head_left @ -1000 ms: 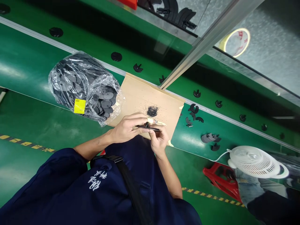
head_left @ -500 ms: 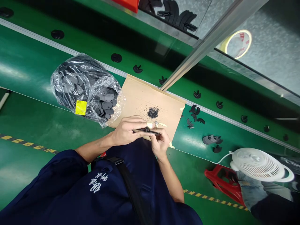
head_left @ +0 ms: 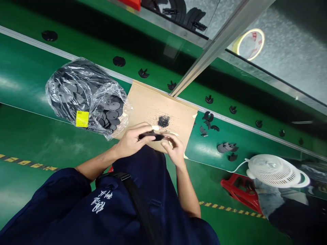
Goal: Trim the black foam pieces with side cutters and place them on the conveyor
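Note:
My left hand [head_left: 131, 139] grips a thin black plastic piece [head_left: 153, 136], thumb in front and fingers behind. A pale cover sits on one of its fingertips. At the piece's right end is my right hand [head_left: 175, 146], thumb and curled fingers apart; whether a fingertip touches the piece I cannot tell. The piece is tilted and slightly blurred, so its full outline is hidden. Beneath both hands lies a brown cardboard sheet [head_left: 143, 98], with a pile of tiny black parts [head_left: 163, 120] just beyond my fingers.
Left of the cardboard, a clear plastic bag [head_left: 81, 88] holds many black discs [head_left: 112, 114]. Loose black pieces [head_left: 227, 147] lie to the right, near a white fan [head_left: 276, 170] and red stool [head_left: 241, 192]. Black parts [head_left: 143, 73] line the green belt behind a slanted metal post [head_left: 217, 47].
My right thumb has come away from the black piece and its fingers have loosened. The piece has tipped, showing more of its dark face. The whole view has shifted slightly.

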Motion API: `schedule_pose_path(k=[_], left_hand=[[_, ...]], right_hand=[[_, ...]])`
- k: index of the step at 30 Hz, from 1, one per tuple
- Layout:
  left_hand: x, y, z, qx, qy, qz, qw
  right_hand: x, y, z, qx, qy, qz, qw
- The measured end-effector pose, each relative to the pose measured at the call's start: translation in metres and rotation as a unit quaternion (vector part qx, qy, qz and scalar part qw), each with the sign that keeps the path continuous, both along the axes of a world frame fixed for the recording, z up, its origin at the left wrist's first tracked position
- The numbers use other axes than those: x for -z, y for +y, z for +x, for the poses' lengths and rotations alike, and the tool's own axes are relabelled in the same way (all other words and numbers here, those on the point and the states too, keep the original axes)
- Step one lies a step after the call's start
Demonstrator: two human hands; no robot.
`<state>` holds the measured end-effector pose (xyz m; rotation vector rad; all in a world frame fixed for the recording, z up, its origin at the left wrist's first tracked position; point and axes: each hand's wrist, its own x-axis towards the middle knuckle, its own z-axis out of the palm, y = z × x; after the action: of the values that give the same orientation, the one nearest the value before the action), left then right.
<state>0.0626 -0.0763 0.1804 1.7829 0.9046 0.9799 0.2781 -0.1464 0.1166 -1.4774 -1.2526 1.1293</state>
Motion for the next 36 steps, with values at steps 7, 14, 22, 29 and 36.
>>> schedule_pose_path(k=[7, 14, 22, 29, 36], left_hand=[[0.037, 0.007, -0.008, -0.073, 0.007, -0.135, 0.988], [0.039, -0.001, 0.001, -0.024, 0.001, -0.135, 0.991], [0.022, 0.0, -0.004, 0.004, -0.026, -0.064, 0.998], [0.012, 0.001, -0.002, 0.023, -0.045, -0.016, 0.999], [0.009, 0.0, -0.003, 0.046, -0.056, 0.005, 0.997]], right_hand=[[0.102, -0.008, 0.056, 0.044, -0.315, -0.154, 0.936], [0.113, 0.0, 0.049, -0.007, -0.364, -0.171, 0.915], [0.032, 0.003, 0.038, -0.048, -0.235, -0.078, 0.968], [-0.071, 0.007, 0.016, -0.159, -0.208, 0.126, 0.957], [-0.086, 0.012, 0.016, -0.192, -0.335, 0.194, 0.902]])
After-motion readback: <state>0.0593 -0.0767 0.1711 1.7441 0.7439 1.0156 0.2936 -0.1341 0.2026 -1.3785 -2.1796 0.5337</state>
